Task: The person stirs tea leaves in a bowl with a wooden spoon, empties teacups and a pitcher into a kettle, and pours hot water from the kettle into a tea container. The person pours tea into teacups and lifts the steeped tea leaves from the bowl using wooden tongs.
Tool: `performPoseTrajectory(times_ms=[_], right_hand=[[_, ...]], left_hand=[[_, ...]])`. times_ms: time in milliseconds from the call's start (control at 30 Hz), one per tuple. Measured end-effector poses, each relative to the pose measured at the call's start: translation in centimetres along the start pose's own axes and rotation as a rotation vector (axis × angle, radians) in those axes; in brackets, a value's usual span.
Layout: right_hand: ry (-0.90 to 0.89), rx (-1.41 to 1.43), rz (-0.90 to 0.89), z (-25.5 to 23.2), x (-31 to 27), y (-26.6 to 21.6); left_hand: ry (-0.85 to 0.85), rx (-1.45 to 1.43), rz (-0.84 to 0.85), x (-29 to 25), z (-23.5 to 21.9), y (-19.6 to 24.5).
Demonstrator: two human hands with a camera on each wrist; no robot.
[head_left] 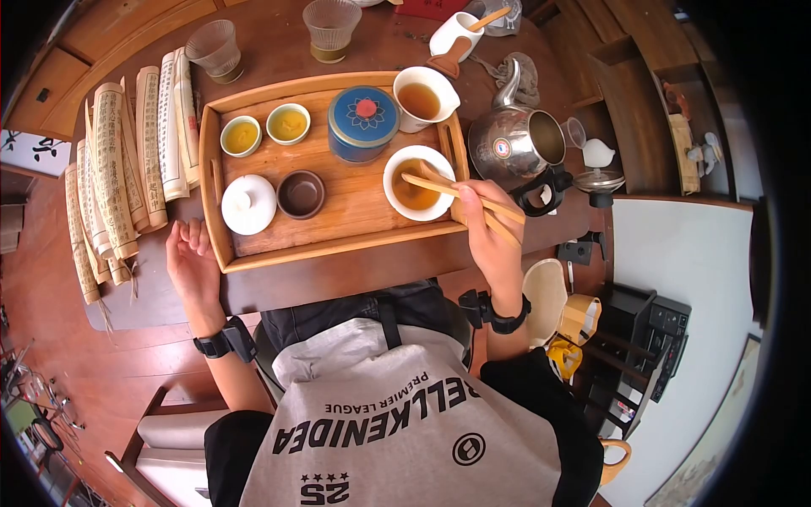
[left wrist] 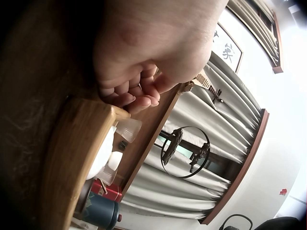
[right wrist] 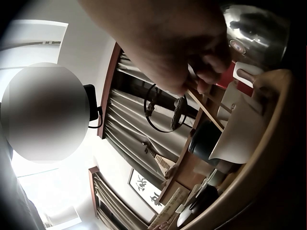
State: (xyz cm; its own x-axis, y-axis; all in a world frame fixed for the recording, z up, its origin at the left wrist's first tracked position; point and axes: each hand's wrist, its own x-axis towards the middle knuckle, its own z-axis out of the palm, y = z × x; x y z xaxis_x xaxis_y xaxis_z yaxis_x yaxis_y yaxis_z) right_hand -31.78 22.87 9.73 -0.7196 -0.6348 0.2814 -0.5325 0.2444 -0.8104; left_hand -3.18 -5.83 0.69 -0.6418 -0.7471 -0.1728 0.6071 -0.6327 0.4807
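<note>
In the head view my right hand (head_left: 492, 232) grips wooden tongs (head_left: 473, 198), their tips in the amber liquid of a white bowl (head_left: 391, 188) at the tray's right end. The wooden tray (head_left: 329, 253) also holds a white lid (head_left: 248, 204), a small dark cup (head_left: 301, 194), two small cups (head_left: 242, 136) of yellow liquid, a blue tin (head_left: 363, 124) and a white pitcher (head_left: 420, 97). My left hand (head_left: 194, 266) rests beside the tray's front left corner, fingers loosely curled, holding nothing. The left wrist view shows that hand (left wrist: 144, 62) by the tray corner.
Rolled text scrolls (head_left: 118, 169) lie left of the tray. A steel kettle (head_left: 507, 144) stands to its right. Two clear glasses (head_left: 214, 51) and a white holder (head_left: 454, 38) with wooden tools are behind it. The table's front edge runs close to my body.
</note>
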Motion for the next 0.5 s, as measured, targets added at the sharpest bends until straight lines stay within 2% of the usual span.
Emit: performPoseTrajectory(times_ms=[200, 500], right_hand=[[0.016, 0.028, 0.08, 1.3, 0.0, 0.4], [0.092, 0.061, 0.059, 1.1, -0.4, 0.8]], left_hand=[[0.004, 0.014, -0.001, 0.0, 0.1, 0.1], [-0.008, 0.002, -0.004, 0.0, 0.0, 0.0]])
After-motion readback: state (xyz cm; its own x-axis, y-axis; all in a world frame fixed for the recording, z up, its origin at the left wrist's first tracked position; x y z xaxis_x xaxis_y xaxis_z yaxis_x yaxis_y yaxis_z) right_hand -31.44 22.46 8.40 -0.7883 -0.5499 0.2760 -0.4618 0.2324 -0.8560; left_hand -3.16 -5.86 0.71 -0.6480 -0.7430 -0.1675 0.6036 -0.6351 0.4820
